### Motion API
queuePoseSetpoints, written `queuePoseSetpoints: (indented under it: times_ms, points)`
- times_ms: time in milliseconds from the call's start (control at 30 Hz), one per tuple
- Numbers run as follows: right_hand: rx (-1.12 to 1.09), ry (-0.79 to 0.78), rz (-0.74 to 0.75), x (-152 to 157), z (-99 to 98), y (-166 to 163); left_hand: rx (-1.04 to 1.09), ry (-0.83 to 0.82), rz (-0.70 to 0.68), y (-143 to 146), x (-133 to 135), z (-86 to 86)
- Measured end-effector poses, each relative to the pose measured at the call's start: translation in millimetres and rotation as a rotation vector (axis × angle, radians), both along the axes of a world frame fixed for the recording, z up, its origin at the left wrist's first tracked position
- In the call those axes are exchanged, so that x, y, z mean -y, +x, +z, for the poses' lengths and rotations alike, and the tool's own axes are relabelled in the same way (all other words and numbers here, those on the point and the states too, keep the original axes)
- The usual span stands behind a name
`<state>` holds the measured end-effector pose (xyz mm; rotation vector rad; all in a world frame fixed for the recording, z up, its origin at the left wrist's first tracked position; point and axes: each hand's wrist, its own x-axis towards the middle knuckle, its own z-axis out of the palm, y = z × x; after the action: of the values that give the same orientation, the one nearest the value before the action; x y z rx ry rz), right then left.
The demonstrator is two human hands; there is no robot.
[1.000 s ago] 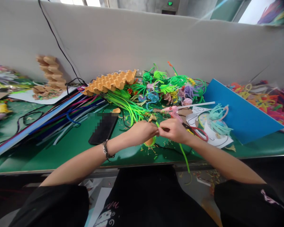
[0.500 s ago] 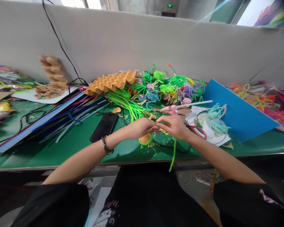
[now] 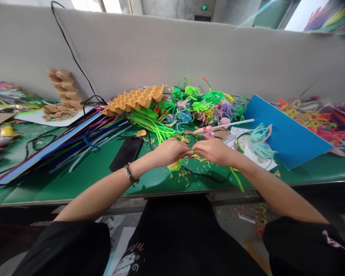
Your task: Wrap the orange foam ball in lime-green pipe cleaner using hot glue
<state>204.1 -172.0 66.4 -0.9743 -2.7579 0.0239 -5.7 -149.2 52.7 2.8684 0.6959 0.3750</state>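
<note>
My left hand [image 3: 172,151] and my right hand [image 3: 214,151] meet fingertip to fingertip above the green table. Both are closed in a pinch on a bright green pipe cleaner [image 3: 237,180], whose loose tail sticks out below my right wrist. A bit of green shows in the small gap between the fingertips. Just under my left hand is an orange cup-shaped piece with a green rim [image 3: 176,165], partly hidden by the fingers; whether it is held or resting on the table I cannot tell. Behind my right hand lies a pink glue gun [image 3: 205,132] with a long white stick in it.
A black phone [image 3: 127,153] lies left of my hands. Behind are an egg carton [image 3: 135,100], green pipe cleaners [image 3: 158,128] and a pile of colourful pipe-cleaner pieces. A blue board [image 3: 287,134] leans at right, beside paper and a pale teal tassel [image 3: 260,138]. Scraps litter the table.
The pipe cleaner's tail has swung from hanging straight down between my arms to the right, under my right wrist. My right hand has turned and its fingers have closed in more.
</note>
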Motion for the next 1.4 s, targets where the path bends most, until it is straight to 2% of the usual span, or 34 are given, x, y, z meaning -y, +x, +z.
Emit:
queuePoseSetpoints:
  times_ms: [133,200,300,467,567,733,867,933,1100,1167,1267,1400]
  points:
    - [-0.096,-0.454,0.134,-1.5,12.1,4.2,0.067,-0.070,-0.084,0.4,0.3,2.4]
    - [-0.162,-0.614,0.186,-2.1,13.6,6.7,0.099,-0.130,-0.130,1.1,0.9,4.0]
    - [-0.261,-0.719,0.208,-1.7,10.0,10.3,0.123,-0.213,-0.182,2.6,2.7,6.4]
    - [-0.371,-0.796,0.234,-2.4,0.3,12.6,0.166,-0.265,-0.225,4.2,5.0,8.4]
    - [-0.451,-0.812,0.222,-4.2,-3.3,11.7,0.196,-0.211,-0.236,4.1,6.9,9.8]
    - [-0.494,-0.803,0.203,-3.8,-6.0,10.7,0.123,0.022,-0.169,4.7,14.6,11.9]
    - [-0.517,-0.771,0.137,-2.2,-7.6,10.6,-0.043,0.335,-0.027,8.2,22.1,10.2]
    - [-0.521,-0.772,0.108,-1.1,-8.2,9.2,-0.089,0.498,0.000,10.3,26.0,8.8]
    - [-0.611,-0.799,-0.102,0.9,-12.5,-1.2,-0.023,0.879,0.060,13.1,32.4,6.7]
    - [-0.664,-0.778,-0.169,0.6,-15.5,-5.5,-0.019,0.976,0.074,12.9,31.0,5.9]
    - [-0.744,-0.668,-0.223,0.7,-17.9,-7.1,-0.045,0.930,0.036,11.0,24.1,3.8]
    - [-0.697,-0.342,-0.196,3.1,-16.4,-0.1,-0.051,0.715,-0.011,7.7,12.1,0.8]
